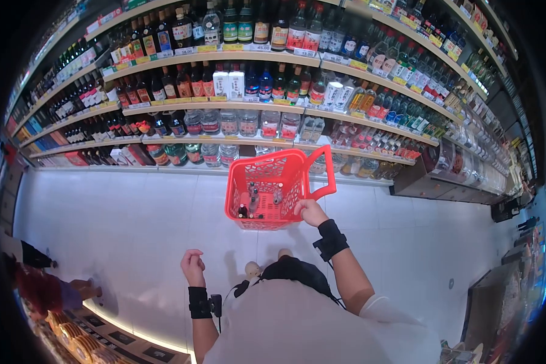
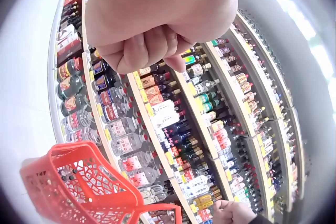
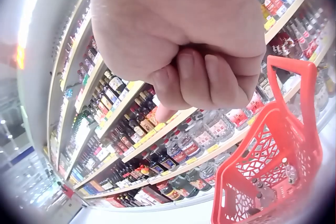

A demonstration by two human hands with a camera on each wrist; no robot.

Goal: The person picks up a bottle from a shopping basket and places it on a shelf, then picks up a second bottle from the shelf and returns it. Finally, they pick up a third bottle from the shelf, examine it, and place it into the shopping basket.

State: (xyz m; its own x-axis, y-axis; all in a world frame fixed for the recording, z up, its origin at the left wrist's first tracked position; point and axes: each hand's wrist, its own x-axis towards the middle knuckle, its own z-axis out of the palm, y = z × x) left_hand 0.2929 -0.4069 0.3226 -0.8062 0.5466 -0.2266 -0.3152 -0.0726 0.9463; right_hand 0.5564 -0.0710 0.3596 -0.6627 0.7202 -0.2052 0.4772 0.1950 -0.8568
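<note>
Just below the centre of the head view, the right hand (image 1: 311, 212) is clenched, its fingers folded in against the palm as the right wrist view shows. It appears in front of the lower right side of a red shopping basket (image 1: 267, 158); whether it touches the basket from this angle is hard to tell, though the right wrist view shows the two apart. The left hand (image 1: 193, 268), at lower left of centre, is likewise clenched, fingers curled on themselves, well apart from the basket.

The basket stands in the middle of the frame on the pale floor (image 1: 133, 206), its handle (image 1: 330, 173) raised at the right. Several small bottles (image 1: 253, 200) lie or stand inside, some clear, some dark.

Across the top of the frame run long shelves (image 1: 212, 56) packed with rows of bottles, yellow price tags along their edges. Black straps (image 1: 330, 239) circle both wrists. At lower left, another person (image 1: 42, 288) in a dark red top is near a display counter (image 1: 112, 330). A pair of light shoes (image 1: 253, 269) shows at bottom centre.
</note>
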